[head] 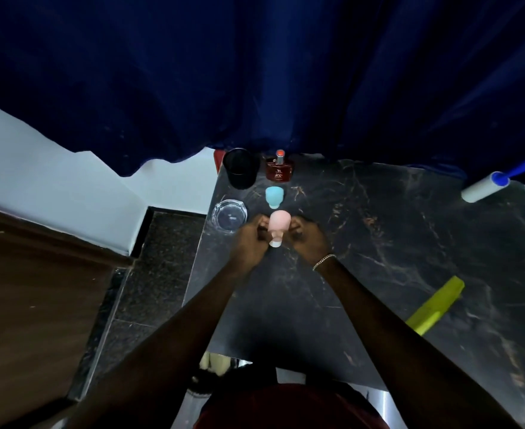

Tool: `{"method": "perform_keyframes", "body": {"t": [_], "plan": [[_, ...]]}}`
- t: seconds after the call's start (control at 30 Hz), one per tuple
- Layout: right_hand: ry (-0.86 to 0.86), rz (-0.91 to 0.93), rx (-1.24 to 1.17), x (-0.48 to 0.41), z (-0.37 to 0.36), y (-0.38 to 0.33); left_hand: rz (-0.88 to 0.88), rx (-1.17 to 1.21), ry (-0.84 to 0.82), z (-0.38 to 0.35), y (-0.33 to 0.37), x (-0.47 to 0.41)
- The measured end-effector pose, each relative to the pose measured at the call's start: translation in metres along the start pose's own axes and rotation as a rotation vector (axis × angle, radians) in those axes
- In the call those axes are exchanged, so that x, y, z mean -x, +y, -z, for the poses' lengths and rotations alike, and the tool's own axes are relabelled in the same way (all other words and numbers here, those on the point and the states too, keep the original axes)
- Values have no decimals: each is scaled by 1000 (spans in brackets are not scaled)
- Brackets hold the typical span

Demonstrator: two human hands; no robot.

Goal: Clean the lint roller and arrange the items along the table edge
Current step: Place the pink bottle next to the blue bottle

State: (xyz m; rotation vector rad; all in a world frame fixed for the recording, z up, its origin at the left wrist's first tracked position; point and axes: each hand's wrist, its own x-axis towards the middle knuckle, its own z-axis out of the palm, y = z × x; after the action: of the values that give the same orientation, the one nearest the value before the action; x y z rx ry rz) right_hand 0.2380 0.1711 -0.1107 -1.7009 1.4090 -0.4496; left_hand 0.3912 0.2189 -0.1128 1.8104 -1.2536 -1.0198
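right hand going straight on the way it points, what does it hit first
The pink bottle: the right hand points forward-left and grips it. Beyond that, roughly the black cup, though depth is unclear.

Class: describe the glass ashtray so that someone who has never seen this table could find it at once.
Start at the dark marble table and go to its left edge. The ashtray sits there, nearer than the black cup, beside the left hand. It alone is clear glass.

curtain [255,72]: dark blue, folded, hangs across the top | wall [54,181]: pale, at left | floor [159,258]: dark speckled stone | wooden panel [32,305]: brown, far left
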Motion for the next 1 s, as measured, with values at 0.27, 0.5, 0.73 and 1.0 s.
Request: {"method": "perform_keyframes", "body": {"t": [0.27, 0.5, 0.73, 1.0], "plan": [[44, -81, -30, -14, -35, -2, 26, -12, -26, 13, -26, -22], [63, -99, 29, -28, -47, 0, 46, -115, -110, 10, -34, -41], [85, -110, 21, -34, -54, 5, 154, -35, -169, 1, -41, -44], [81, -106, 4, -35, -59, 11, 196, 7, -221, 2, -45, -46]]}}
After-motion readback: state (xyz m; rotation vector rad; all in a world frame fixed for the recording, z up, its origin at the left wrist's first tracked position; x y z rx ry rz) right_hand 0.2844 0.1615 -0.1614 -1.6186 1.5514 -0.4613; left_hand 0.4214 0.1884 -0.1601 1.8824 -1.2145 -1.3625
